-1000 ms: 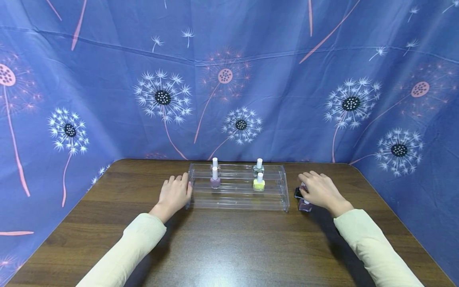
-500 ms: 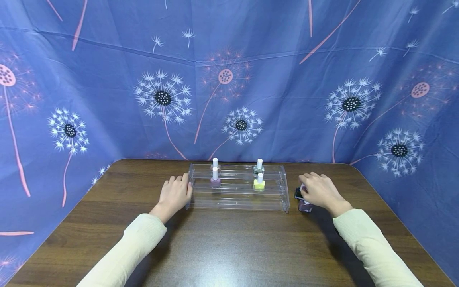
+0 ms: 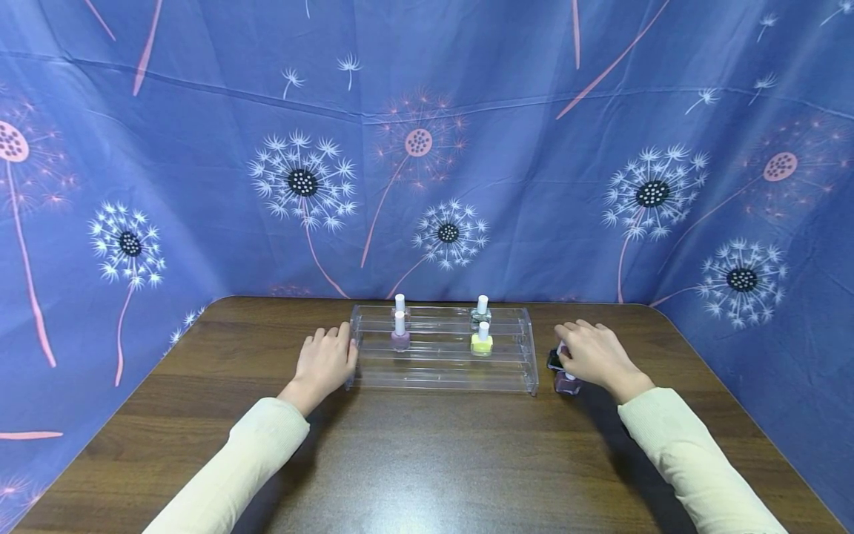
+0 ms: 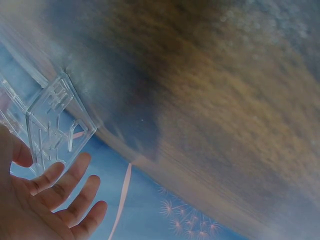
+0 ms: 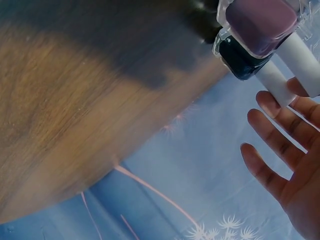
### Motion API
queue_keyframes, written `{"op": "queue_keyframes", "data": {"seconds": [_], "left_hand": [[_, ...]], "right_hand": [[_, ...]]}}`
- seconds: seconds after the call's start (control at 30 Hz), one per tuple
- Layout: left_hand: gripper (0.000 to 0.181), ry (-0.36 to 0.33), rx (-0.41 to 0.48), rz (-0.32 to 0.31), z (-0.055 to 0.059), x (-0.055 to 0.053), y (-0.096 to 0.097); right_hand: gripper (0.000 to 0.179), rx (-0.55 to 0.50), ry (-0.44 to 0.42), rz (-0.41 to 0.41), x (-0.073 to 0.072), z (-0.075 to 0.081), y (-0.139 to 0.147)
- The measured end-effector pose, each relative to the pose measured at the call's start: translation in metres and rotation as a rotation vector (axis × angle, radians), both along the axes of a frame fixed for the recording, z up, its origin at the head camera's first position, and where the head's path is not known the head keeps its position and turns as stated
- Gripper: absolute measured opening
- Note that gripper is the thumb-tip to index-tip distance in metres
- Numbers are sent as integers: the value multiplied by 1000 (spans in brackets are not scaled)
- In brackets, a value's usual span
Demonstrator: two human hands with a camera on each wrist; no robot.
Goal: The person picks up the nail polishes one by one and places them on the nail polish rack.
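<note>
My left hand (image 3: 325,363) holds the left end of a clear stepped display rack (image 3: 440,384); in the left wrist view its thumb and index finger lie at the end panel (image 4: 60,117), other fingers spread. Right of the rack, my right hand (image 3: 596,354) pinches the white cap (image 5: 276,84) of a dark nail polish bottle (image 5: 241,59). A purple nail polish bottle (image 3: 568,383) stands just in front of it, its white cap (image 5: 300,62) close by the thumb. From the head view, the right hand covers part of both bottles.
On the rack stand a mauve bottle (image 3: 400,340) and a yellow bottle (image 3: 482,343) on a middle step, with a green-tinted bottle (image 3: 480,317) and a pale bottle, mostly hidden behind the mauve one, higher up. A blue dandelion-print cloth (image 3: 534,222) hangs behind the wooden table (image 3: 414,460).
</note>
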State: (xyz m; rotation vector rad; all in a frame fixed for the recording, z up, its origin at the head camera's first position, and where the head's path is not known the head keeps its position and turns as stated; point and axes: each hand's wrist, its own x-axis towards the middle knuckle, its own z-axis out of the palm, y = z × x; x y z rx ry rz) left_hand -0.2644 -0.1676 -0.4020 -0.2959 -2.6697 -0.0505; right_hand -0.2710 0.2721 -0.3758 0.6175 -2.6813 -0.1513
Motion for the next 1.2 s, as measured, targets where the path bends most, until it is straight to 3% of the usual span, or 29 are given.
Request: {"op": "queue_keyframes", "data": {"seconds": [0.53, 0.73, 1.2], "left_hand": [[26, 11, 5, 3, 0, 0, 1], [25, 29, 5, 1, -1, 0, 0], [25, -3, 2, 6, 1, 1, 1]], "right_hand": [[16, -27, 36, 37, -3, 2, -1], [14, -28, 57, 45, -3, 7, -3], [12, -31, 87, 56, 1, 22, -7]]}}
